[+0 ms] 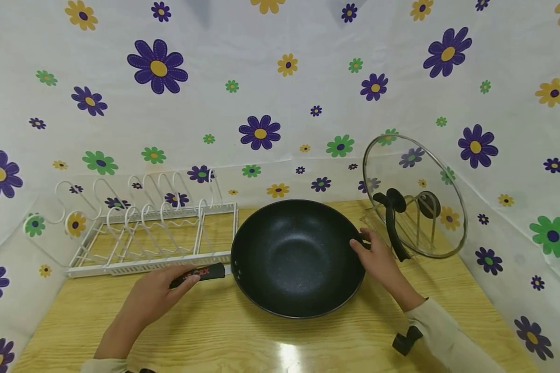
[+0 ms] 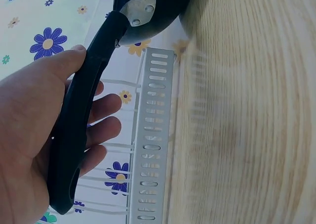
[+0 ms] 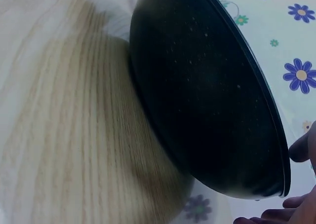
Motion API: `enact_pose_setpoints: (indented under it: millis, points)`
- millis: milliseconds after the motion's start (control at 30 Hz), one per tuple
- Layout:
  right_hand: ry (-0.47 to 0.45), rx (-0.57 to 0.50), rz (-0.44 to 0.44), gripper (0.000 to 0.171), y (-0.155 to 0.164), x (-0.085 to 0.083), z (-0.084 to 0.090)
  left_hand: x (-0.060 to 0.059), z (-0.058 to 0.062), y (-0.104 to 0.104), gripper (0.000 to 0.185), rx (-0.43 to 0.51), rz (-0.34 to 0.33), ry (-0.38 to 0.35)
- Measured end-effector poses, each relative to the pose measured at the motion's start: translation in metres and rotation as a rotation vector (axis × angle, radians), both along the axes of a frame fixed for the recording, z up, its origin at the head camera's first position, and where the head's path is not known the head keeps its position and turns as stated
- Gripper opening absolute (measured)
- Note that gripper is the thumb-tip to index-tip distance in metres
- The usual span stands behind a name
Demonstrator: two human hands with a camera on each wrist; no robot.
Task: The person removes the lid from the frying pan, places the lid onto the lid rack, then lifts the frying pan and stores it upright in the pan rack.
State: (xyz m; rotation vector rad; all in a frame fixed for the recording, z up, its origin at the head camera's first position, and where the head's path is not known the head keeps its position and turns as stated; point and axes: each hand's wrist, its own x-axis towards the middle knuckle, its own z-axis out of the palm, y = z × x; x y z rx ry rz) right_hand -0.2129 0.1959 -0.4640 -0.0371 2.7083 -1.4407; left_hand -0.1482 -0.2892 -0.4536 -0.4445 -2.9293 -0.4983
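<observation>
1. Plainly, the black wok [image 1: 297, 257] is sitting near the middle of the wooden table [image 1: 242, 336], bowl up and empty, with its long handle [image 1: 200, 273] pointing out toward nine o'clock.
2. It is looking like a stiff, fairly heavy metal pan with a rounded underside, so it is likely wanting to rock on the table and to tip toward the bowl if lifted by the handle alone. The dark coating is looking smooth and probably slippery.
3. The sound holds are appearing to be the long handle at nine o'clock and the rim or small helper grip at three o'clock, one for each hand.
4. The left hand [image 1: 151, 296] is grasping the handle: in the left wrist view the thumb [image 2: 59, 66] is lying along the top while the fingers [image 2: 101, 130] are curling under it, only loosely closed.
5. The right hand [image 1: 378, 259] is touching the wok's rim at three o'clock. Its fingers are seeming bent against the edge, but the right wrist view is showing only fingertips [image 3: 301, 150] beside the rim, so I cannot tell whether it is truly gripping.
6. A glass lid [image 1: 414, 196] is standing upright in a holder at two o'clock from the wok, fragile and close to the right hand. A white wire rack [image 1: 151, 233] is lying at ten o'clock, just behind the handle.
</observation>
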Motion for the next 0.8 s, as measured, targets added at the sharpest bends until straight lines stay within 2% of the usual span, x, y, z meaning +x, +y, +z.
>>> enact_pose_setpoints:
  millis: [400,800]
  points:
    - [-0.029,-0.012,-0.069,0.048,0.000,-0.012,-0.002,0.003,0.005,0.003,0.042,-0.004,0.020,-0.040]
    - [-0.063,-0.035,-0.093,0.043,-0.004,-0.020,-0.003,0.008,0.002,0.006,0.034,0.023,0.025,-0.001]
